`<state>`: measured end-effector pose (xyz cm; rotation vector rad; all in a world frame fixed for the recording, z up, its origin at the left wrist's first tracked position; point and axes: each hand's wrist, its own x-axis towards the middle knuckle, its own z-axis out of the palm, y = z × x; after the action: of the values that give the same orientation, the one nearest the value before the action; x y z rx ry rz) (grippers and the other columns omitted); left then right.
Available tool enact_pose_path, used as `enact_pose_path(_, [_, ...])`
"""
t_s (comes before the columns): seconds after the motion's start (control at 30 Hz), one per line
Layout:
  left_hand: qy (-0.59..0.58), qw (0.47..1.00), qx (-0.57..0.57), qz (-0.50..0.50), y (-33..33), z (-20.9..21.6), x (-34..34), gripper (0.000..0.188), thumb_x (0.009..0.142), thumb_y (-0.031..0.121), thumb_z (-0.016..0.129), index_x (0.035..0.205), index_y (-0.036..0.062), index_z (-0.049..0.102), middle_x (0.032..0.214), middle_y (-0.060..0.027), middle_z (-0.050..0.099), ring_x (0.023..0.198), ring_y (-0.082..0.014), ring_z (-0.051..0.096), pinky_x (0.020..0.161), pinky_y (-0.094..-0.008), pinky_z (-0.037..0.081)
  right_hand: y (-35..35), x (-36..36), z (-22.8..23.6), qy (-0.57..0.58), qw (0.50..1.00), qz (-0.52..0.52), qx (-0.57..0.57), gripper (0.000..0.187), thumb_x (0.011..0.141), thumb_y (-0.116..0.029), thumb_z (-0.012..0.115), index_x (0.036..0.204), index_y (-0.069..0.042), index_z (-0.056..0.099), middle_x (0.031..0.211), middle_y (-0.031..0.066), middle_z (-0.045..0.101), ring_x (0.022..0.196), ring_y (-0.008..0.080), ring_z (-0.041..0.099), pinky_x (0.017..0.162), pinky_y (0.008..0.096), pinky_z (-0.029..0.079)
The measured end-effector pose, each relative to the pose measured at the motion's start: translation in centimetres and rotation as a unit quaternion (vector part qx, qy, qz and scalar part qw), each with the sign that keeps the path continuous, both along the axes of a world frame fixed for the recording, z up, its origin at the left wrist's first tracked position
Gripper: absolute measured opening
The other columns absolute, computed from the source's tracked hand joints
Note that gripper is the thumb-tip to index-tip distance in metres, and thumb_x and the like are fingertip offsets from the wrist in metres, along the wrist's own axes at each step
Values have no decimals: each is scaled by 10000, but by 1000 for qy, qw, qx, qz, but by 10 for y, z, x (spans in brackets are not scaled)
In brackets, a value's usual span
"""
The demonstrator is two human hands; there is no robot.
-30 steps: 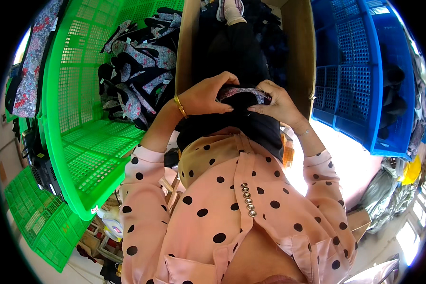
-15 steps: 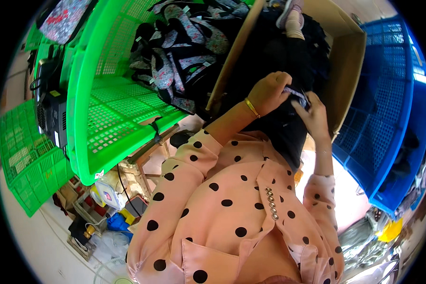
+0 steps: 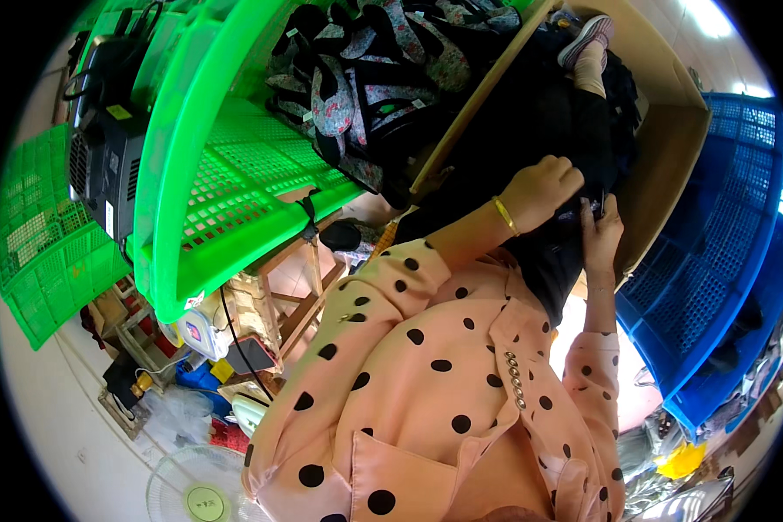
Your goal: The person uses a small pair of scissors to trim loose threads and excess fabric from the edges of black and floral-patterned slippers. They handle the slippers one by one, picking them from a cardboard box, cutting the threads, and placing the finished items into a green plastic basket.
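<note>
Hands and view: both hands sit farther right and slightly lower than half a second ago, the whole view having shifted with them; the patterned strip that showed plainly between them is now mostly hidden, and a fan point(image 3: 202, 496) has come into the lower left of the frame.
Small patterned piece: right of centre, between the hands over the dark trousers point(image 3: 544, 244); only a sliver point(image 3: 572, 210) shows.
Left grip: the left hand point(image 3: 544, 187) has its fingers curled in; whether it pinches any of the piece, I cannot tell.
Right grip: the right hand point(image 3: 602, 239) appears to be grasping the piece between raised thumb and fingers.
Progress: this piece seems mid-handling, lying in no container yet; many others are heaped in a crate, though whether those are finished or waiting cannot be told.
Green crate: upper left of the frame, its rim point(image 3: 161, 209) bright; floral pieces with black parts point(image 3: 332, 104) lie piled at its far end.
Cardboard box: upper right point(image 3: 670, 152), with dark items inside, too dim to separate.
Blue crates: at the right edge point(image 3: 700, 252); dark shapes show in the outer one.
Second green crate: left edge point(image 3: 39, 226), contents unclear.
</note>
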<state>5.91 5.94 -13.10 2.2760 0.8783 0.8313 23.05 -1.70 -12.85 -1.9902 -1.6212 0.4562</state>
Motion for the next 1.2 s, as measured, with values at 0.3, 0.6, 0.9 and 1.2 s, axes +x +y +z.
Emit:
enact_pose_path(0.3, [-59, 933, -187, 302, 51, -16, -121, 90, 880, 144, 660, 900, 61, 635, 805, -121, 668, 741, -268, 664, 661, -335, 524, -27, 22, 65, 193, 930, -306, -66, 231, 930, -220, 630, 1085, -50, 614, 889, 66, 628, 707, 156, 571, 612, 285, 476])
enact_pose_path(0.6, [633, 726, -235, 131, 28, -226, -270, 266, 790, 257, 648, 1006, 145, 755, 1151, -125, 683, 1059, -329, 639, 905, -497, 489, -140, 186, 143, 562, 641, -331, 405, 415, 1029, -420, 392, 777, -110, 502, 617, 2, 345, 481, 91, 274, 418, 245, 230])
enact_pose_path(0.9, [701, 701, -129, -18, 68, -248, -270, 468, 603, 385, 856, 991, 143, 757, 1123, -114, 699, 1053, -309, 661, 844, -419, 542, -106, 101, 90, 637, 606, -392, 270, 413, 991, -519, 458, 876, -139, 574, 595, -64, 317, 475, 57, 248, 408, 211, 190])
enact_pose_path(1.2, [65, 922, -306, 229, 136, -128, -245, 377, 758, 196, 762, 682, 32, 431, 587, -78, 435, 537, -203, 343, 501, -375, 335, -69, 38, 87, 640, 685, -327, 121, 374, 1015, -458, 445, 905, -111, 533, 579, -69, 302, 448, 41, 248, 401, 211, 198])
